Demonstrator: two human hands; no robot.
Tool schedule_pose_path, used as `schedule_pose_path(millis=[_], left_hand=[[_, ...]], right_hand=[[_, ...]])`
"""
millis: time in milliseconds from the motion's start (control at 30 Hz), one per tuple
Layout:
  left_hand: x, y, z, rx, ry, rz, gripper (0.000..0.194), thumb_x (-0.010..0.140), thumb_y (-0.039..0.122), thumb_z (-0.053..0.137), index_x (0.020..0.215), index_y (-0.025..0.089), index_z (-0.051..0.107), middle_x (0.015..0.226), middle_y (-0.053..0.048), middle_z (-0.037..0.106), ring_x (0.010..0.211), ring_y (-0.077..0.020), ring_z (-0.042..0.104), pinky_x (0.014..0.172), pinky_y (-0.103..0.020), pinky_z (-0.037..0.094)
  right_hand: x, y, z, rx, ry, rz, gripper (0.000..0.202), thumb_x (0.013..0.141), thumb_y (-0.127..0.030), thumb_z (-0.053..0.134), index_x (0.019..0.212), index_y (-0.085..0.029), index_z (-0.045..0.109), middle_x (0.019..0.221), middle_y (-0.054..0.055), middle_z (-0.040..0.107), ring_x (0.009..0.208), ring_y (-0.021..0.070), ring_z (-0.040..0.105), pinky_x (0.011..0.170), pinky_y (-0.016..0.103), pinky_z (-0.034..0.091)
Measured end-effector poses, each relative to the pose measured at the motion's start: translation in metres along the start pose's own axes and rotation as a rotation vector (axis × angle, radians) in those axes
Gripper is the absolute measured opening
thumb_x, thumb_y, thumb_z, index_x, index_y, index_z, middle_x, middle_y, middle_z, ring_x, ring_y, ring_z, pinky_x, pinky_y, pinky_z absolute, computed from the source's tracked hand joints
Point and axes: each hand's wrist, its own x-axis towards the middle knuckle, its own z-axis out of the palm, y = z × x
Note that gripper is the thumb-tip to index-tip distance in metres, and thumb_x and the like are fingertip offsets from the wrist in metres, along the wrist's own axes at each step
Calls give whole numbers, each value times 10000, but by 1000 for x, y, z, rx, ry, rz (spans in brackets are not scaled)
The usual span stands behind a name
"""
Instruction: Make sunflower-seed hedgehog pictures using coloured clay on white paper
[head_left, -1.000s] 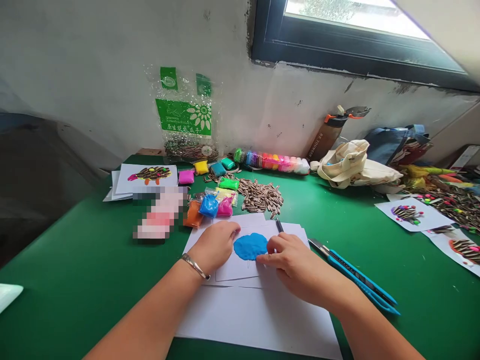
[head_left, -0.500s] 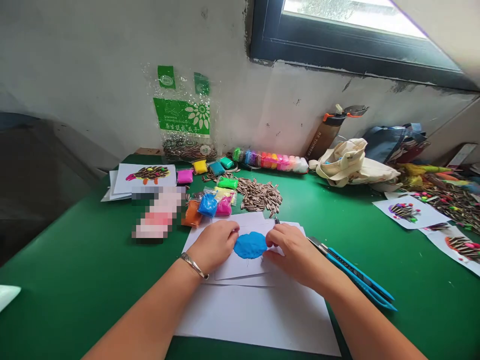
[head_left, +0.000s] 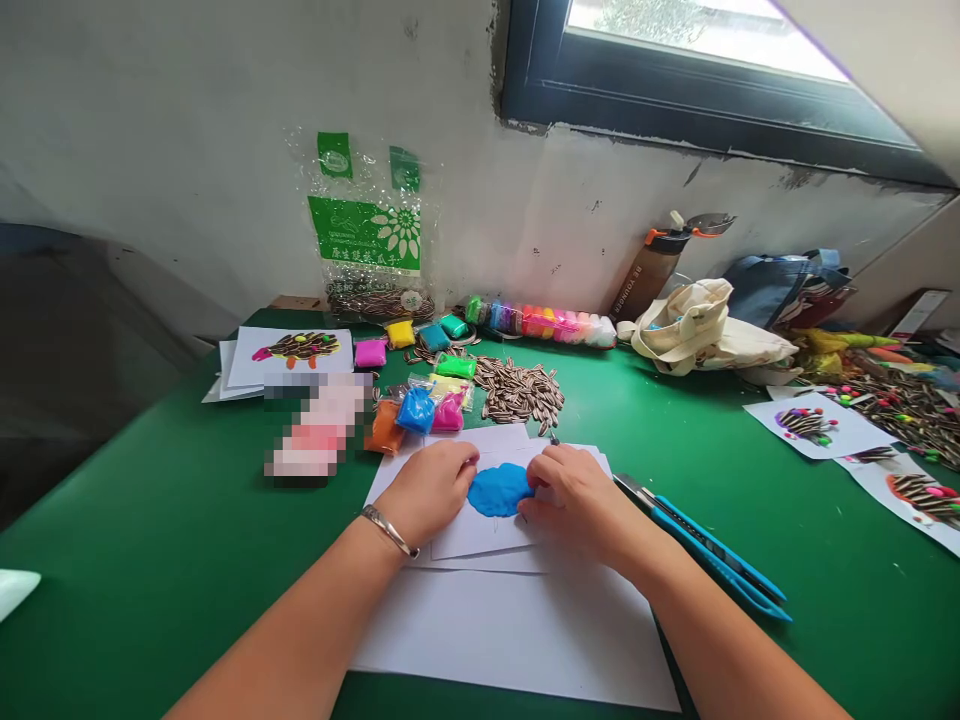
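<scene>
A flat blue oval of clay (head_left: 498,490) lies on a small white sheet (head_left: 480,540), on top of larger white paper (head_left: 517,630). My left hand (head_left: 435,487), with a silver bracelet at the wrist, rests at the oval's left edge, its fingers curled together. At the right edge, my right hand (head_left: 576,497) touches the clay with bent fingers and thumb. Whether either hand pinches anything is hidden. Just behind the paper are packets of blue clay (head_left: 415,410), orange clay (head_left: 384,428) and a pile of striped seeds (head_left: 519,390).
Blue-handled cutting tools (head_left: 712,550) lie right of the paper. A seed bag (head_left: 367,230), a row of coloured clay (head_left: 555,325), a bottle (head_left: 651,270) and a cloth bag (head_left: 697,325) stand behind. Seed pictures lie at left (head_left: 300,355) and right (head_left: 817,422).
My right hand has shifted slightly left and inward over the right edge of the blue clay. My left hand has stayed in place.
</scene>
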Motion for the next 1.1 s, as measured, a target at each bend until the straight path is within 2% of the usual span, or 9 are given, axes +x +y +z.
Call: schedule_pose_path(millis=[67,233,500,733,933,1100], left_hand=[[0,0,0,-2,-2,0,231,879,197,422,904,178,650,898,-62,677,845,-199,601,728,-276,442],[0,-1,1,-5,-6,-13,240,886,196,413,929,175,648,924,-70,676,864,-201,604,743,-276,445],[0,0,0,-5,-10,-13,240,888,195,406,908,175,645,903,-66,674,841,-199,603,719,-277,442],[-1,-1,1,-6,-3,-11,245,890,193,400,904,182,644,891,-59,671,833,-194,602,714,-272,436],[0,-1,1,-8,-5,-14,240,887,194,407,907,177,646,899,-64,674,842,-199,605,717,-275,439],[1,-1,1,-8,-5,-10,245,889,190,407,927,176,648,915,-65,677,856,-198,603,732,-278,441]], right_hand=[[-4,-7,-6,42,-19,-55,48,829,-213,572,829,-200,618,817,27,563,794,171,462,695,293,305],[-14,-18,-14,79,-82,-197,303,848,-94,461,953,-285,671,881,37,547,842,174,444,725,302,315],[-13,-19,-13,45,-154,-203,319,780,-75,507,947,-289,674,878,23,551,821,167,434,753,315,312],[-15,-13,-18,92,-106,-191,410,765,-42,476,1011,-314,660,902,21,543,841,167,440,760,312,308],[-15,-19,-17,43,-164,-198,340,784,-85,490,964,-311,670,854,19,552,815,170,441,747,315,301],[-16,-22,-17,2,-151,-183,325,773,-85,494,952,-297,663,860,22,555,814,175,437,744,316,295]])
